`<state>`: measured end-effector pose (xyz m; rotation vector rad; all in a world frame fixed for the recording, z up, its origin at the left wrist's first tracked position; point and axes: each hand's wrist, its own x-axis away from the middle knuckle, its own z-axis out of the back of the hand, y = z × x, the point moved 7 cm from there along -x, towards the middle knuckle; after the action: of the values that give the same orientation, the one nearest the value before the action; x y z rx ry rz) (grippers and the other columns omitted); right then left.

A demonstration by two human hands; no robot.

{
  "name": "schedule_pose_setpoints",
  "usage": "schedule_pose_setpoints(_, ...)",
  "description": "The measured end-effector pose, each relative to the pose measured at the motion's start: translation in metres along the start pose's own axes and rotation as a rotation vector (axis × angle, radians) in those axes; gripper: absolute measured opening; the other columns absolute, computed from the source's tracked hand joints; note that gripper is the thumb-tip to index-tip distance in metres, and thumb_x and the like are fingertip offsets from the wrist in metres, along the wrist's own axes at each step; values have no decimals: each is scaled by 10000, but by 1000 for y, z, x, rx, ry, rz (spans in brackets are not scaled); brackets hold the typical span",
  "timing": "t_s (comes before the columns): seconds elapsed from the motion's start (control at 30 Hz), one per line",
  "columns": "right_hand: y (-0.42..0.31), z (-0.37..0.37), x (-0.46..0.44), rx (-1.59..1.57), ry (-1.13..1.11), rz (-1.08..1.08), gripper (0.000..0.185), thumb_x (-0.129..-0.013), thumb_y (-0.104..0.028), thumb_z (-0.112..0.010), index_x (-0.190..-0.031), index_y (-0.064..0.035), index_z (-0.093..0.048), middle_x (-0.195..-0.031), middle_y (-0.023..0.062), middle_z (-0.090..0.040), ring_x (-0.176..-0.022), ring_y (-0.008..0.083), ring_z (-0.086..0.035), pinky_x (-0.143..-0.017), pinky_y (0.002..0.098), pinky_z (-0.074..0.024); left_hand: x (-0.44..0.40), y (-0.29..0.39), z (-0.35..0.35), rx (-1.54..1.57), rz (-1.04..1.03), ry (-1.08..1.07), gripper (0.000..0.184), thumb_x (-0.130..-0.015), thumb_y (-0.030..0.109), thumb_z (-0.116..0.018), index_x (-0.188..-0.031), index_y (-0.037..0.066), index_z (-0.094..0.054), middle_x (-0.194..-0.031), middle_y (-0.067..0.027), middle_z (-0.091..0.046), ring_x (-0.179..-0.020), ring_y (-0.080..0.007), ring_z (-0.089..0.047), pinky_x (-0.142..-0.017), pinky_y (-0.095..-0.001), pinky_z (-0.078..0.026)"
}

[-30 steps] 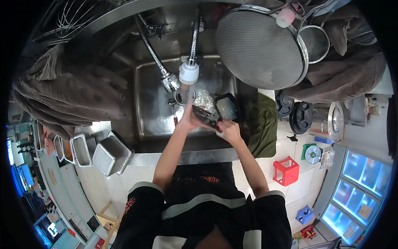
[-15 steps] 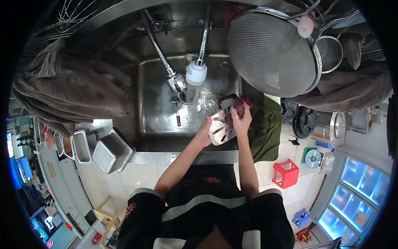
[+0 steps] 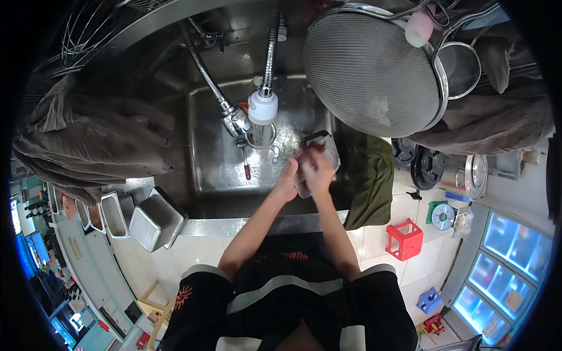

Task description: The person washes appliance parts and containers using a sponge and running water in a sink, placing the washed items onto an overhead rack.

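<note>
Over the front right of the sink, my left hand (image 3: 285, 182) grips the edge of a pale slotted plate (image 3: 302, 188), now mostly hidden behind the hands. My right hand (image 3: 319, 172), smeared by motion, is closed around a dark red cloth-like bundle (image 3: 308, 153) and presses it against the plate. Just beyond the right hand, a small box-shaped container with a dark edge (image 3: 331, 151) sits in the sink. Left of both hands, a small tool with a reddish handle (image 3: 246, 169) lies on the sink floor.
Two flexible taps, one with a white head (image 3: 263, 107) and one chrome (image 3: 235, 121), hang over the sink (image 3: 205, 158). A big mesh strainer (image 3: 374, 73) hangs at upper right. A green cloth (image 3: 372, 181) drapes the right edge; metal pans (image 3: 153, 221) stand at left.
My right hand has moved left with the red bundle, across the slotted plate, covering most of it. The container behind it shows more. The whole view has shifted slightly.
</note>
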<state>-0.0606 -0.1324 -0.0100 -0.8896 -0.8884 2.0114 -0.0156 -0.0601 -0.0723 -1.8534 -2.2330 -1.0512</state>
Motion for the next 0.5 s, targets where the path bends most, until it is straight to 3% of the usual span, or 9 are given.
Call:
schedule_pose_setpoints(0.03,-12,-6,10,14,-17,160,264,-610,-78,-640,-866,-36,-589,-847,142,-594,-797,268,-589,-706,309,-455,-6,6,4,-16,-18,-46,619,-800,524,-305,-1169,29,-357,-1134,-121,-449,-1030,-225,-461,-883,-368,-377)
schedule_pose_setpoints(0.1,-14,-7,13,42,-103,294,277,-587,-89,-632,-855,-39,-585,-803,143,-590,-754,293,-580,-743,347,-453,-3,11,8,-62,-74,-26,595,-808,501,-317,-1171,31,-356,-1111,-113,-460,-1014,-220,-470,-862,-376,-394)
schedule_pose_setpoints(0.2,27,7,-24,22,37,-72,246,-608,-51,-599,-852,-19,-584,-783,147,-586,-706,290,-579,-651,331,-464,9,7,4,-22,25,-75,588,-803,482,-354,-1190,39,-338,-1061,-101,-476,-972,-204,-487,-777,-375,-447)
schedule_pose_setpoints(0.23,34,11,-32,-11,123,-115,244,-622,-25,-588,-866,-13,-579,-756,140,-582,-649,276,-576,-589,293,-456,12,5,4,-17,21,-67,598,-800,488,-351,-1196,41,-331,-1070,-101,-473,-976,-205,-485,-785,-373,-442)
schedule_pose_setpoints(0.33,6,-3,-9,-14,-17,-145,235,-630,-59,-600,-861,-21,-580,-807,150,-585,-730,288,-578,-646,326,-457,9,5,7,-46,-47,-67,641,-797,517,-336,-1231,47,-292,-1113,-105,-456,-991,-213,-479,-833,-372,-409)
schedule_pose_setpoints(0.4,-15,-20,22,-65,-119,124,283,-597,-96,-644,-867,-43,-579,-857,159,-581,-835,283,-573,-730,347,-452,1,8,20,11,33,17,637,-813,512,-325,-1248,51,-268,-1131,-109,-446,-1014,-210,-464,-863,-369,-385)
schedule_pose_setpoints(0.43,-19,-22,32,-124,-110,84,307,-576,-118,-659,-865,-50,-581,-853,159,-580,-870,285,-564,-767,354,-443,-5,11,26,67,39,-3,626,-819,505,-325,-1246,50,-269,-1119,-112,-453,-1014,-211,-464,-863,-367,-385)
schedule_pose_setpoints(0.5,-32,-12,30,-71,-151,311,301,-574,-100,-650,-864,-56,-583,-855,146,-585,-822,283,-576,-733,344,-458,-5,10,31,70,-8,-50,616,-816,505,-321,-1215,36,-310,-1059,-123,-487,-986,-235,-482,-837,-375,-405)
